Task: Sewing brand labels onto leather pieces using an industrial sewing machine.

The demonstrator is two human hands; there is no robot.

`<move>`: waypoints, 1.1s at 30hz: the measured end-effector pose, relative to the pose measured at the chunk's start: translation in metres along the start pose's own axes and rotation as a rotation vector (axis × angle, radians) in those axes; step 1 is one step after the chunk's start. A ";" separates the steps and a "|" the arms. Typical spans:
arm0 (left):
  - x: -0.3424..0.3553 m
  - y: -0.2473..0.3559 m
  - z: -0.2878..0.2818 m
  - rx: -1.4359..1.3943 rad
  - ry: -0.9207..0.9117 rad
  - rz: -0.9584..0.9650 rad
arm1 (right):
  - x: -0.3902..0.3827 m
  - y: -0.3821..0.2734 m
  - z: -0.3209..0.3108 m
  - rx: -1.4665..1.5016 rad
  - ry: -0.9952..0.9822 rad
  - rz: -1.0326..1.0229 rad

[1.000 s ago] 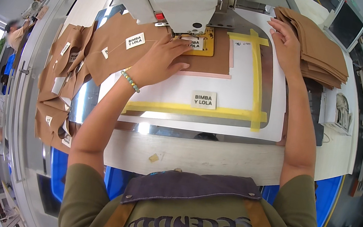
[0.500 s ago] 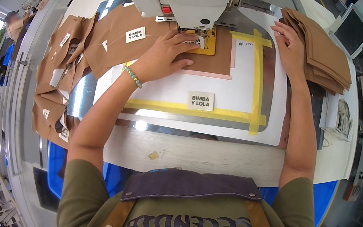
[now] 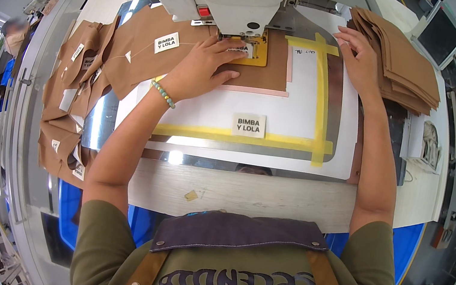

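Note:
My left hand [image 3: 204, 71] lies with fingers apart on brown fabric [image 3: 266, 79] beside a yellow holder [image 3: 261, 57], under the white sewing machine head [image 3: 233, 6]. The holder frames a white printed label, partly hidden. My right hand [image 3: 357, 61] rests with loosely bent fingers, apart, at the right of the white template sheet [image 3: 300, 112], beside a stack of brown pieces [image 3: 401, 57], holding nothing that I can see. Yellow tape [image 3: 322, 122] borders the sheet, and a loose white label [image 3: 249, 125] lies on its lower part. Pink strips edge the fabric.
Crumpled brown pieces with white labels [image 3: 66, 108] cover the table's left side. At right are a monitor [image 3: 439, 33] and a white box [image 3: 426, 141]. Blue bins [image 3: 68, 218] sit below the wooden front edge [image 3: 237, 196]. Co-workers [image 3: 14, 34] are at far left.
Both hands stay in nearly the same places and poses. The loose label and template sheet appear slightly further left, and the view has shifted a little.

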State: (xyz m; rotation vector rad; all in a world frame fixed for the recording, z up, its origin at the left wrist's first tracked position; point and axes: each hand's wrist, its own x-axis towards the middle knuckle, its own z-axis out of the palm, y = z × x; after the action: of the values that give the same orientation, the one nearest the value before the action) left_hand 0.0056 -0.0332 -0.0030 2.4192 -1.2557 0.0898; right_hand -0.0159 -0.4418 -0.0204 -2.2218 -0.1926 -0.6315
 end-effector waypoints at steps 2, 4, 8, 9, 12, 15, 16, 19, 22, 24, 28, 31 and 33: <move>0.003 -0.004 0.002 0.005 0.019 0.009 | 0.000 -0.001 0.000 -0.009 -0.004 -0.026; 0.006 -0.008 0.000 0.000 0.004 -0.035 | -0.001 -0.005 0.002 0.034 -0.029 0.008; 0.011 -0.009 -0.006 -0.077 -0.024 -0.074 | -0.002 -0.008 0.005 0.011 -0.037 -0.043; 0.009 -0.007 -0.007 -0.100 -0.017 -0.157 | -0.003 -0.008 0.005 0.008 -0.043 -0.065; 0.006 -0.012 -0.007 -0.102 0.012 -0.258 | -0.004 -0.012 0.005 -0.011 -0.061 -0.138; -0.009 -0.027 -0.004 -0.087 0.086 -0.249 | -0.007 -0.027 0.006 -0.036 -0.140 -0.195; -0.016 -0.034 -0.005 -0.087 0.135 -0.218 | -0.010 -0.033 0.009 -0.044 -0.201 -0.201; -0.027 -0.055 -0.014 0.029 0.038 -0.158 | -0.020 -0.049 0.019 -0.144 -0.335 -0.306; -0.033 -0.067 -0.019 -0.036 -0.002 -0.159 | -0.027 -0.065 0.034 -0.185 -0.442 -0.345; -0.032 -0.071 -0.020 -0.046 -0.008 -0.144 | -0.029 -0.065 0.041 -0.252 -0.437 -0.396; -0.032 -0.074 -0.020 -0.060 0.006 -0.109 | -0.031 -0.070 0.043 -0.337 -0.459 -0.430; -0.030 -0.074 -0.025 0.002 0.025 -0.091 | -0.028 -0.079 0.042 -0.407 -0.524 -0.397; -0.031 -0.068 -0.023 0.017 0.068 -0.079 | -0.026 -0.083 0.039 -0.404 -0.564 -0.387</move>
State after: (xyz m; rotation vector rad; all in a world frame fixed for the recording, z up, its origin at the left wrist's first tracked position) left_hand 0.0437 0.0340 -0.0120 2.4556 -1.1324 0.1585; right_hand -0.0514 -0.3563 0.0002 -2.7428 -0.8622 -0.2301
